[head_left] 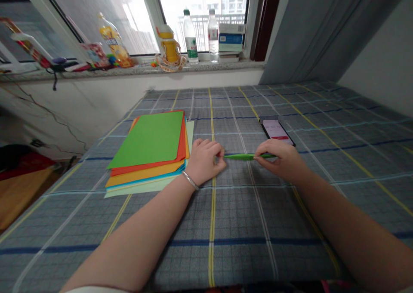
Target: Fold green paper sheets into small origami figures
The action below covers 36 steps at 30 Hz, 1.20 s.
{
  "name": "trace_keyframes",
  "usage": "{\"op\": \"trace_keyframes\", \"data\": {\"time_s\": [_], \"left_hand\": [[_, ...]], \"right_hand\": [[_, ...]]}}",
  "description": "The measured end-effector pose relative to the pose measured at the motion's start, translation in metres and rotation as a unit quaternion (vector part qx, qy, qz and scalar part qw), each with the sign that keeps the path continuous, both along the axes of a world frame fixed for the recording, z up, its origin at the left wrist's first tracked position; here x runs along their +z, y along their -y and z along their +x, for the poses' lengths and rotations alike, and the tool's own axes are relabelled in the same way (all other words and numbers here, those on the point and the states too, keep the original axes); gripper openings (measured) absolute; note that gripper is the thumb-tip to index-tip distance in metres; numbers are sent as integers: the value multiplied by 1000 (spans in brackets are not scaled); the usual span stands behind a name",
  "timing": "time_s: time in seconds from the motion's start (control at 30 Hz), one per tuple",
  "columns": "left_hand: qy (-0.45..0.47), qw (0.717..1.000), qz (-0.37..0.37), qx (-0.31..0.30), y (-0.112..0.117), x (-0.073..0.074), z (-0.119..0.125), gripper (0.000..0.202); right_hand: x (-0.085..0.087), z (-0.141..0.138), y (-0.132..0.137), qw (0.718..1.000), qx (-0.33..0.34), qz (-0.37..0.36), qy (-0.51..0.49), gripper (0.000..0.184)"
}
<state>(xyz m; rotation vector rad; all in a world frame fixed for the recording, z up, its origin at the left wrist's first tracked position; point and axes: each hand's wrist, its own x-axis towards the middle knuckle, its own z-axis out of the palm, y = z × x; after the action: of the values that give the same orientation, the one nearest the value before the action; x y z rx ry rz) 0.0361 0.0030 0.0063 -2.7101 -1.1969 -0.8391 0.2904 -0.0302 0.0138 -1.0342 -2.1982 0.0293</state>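
A narrow folded piece of green paper [240, 156] stretches between my two hands, just above the checked cloth. My left hand [206, 160], with a silver bangle at its wrist, pinches the left end. The other end is pinched by my right hand [280, 157], and a short green tip shows past its fingers. Left of my left hand lies a stack of coloured paper [148, 140], green on top, with orange, yellow, blue and pale green sheets fanned out beneath. A phone [276, 130] with a lit screen lies flat just beyond my right hand.
The table is covered by a grey checked cloth [235, 215]. Along the windowsill [135, 71] at the back stand a yellow drink bottle [114, 41], a yellow cup [170, 47], two clear bottles [191, 39] and stacked boxes [231, 39]. A grey curtain [309, 35] hangs at the right.
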Motion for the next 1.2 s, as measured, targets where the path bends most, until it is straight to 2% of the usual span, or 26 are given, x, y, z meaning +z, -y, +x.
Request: {"op": "trace_keyframes", "data": {"time_s": [0.13,0.27,0.37,0.5,0.6,0.73,0.83,0.9,1.0,1.2], "left_hand": [[31,997,-43,58,-5,-7,0,3],[75,986,-98,114,-7,-14,4,11],[108,977,-167,75,0,-19,15,21],[218,949,-229,1,9,-28,28,26],[301,915,-269,-13,6,-33,30,31],[379,863,-332,-38,1,-34,29,31],[437,809,-378,-101,3,-33,31,40],[459,786,-391,-136,5,-33,33,46],[463,780,-392,-155,6,-33,34,47],[448,787,-396,-152,6,-34,32,46]], "right_hand": [[-4,-8,1,999,-41,8,-7,5],[-9,-27,2,986,-131,53,-93,4],[-11,-39,3,988,-98,43,-112,6],[-13,-45,4,987,-63,-8,-147,6],[-15,-46,5,979,-42,-88,-180,6],[-19,-49,4,953,38,-190,-233,14],[-22,-52,3,940,52,-215,-259,18],[-24,-53,3,938,46,-215,-267,20],[-25,-54,3,936,55,-216,-273,23],[-24,-52,1,940,89,-194,-266,12]]}}
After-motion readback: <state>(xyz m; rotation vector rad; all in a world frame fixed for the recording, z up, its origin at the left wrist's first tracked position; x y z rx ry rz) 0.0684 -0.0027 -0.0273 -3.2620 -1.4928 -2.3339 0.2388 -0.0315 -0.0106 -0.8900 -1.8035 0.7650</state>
